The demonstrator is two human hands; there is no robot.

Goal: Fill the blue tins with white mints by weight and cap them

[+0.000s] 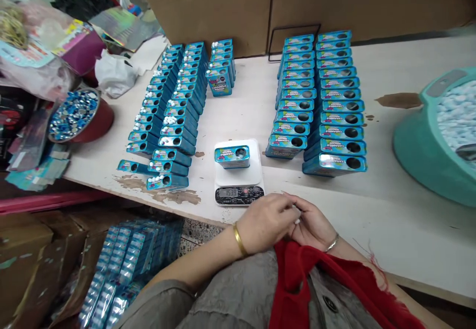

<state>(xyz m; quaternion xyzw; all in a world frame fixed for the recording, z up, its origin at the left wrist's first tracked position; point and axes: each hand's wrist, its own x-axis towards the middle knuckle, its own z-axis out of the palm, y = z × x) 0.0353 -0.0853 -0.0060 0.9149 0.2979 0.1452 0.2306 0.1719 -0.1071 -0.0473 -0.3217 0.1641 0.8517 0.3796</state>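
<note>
My left hand, with a gold bracelet, has its fingers pinched together over the palm of my right hand. The right hand is cupped and half closed around small white candies, mostly hidden by the left fingers. What the left fingertips pinch is not clear. Just beyond the hands stands a white digital scale with a lit display. On its plate rests a blue candy tin, its round top hole open with white candy inside.
Blue tins topped with white candies stand in rows at left. More open tins form two rows at right. A teal tub of white candies is far right; a red bowl of blue-silver pieces is left. Cardboard boxes line the back.
</note>
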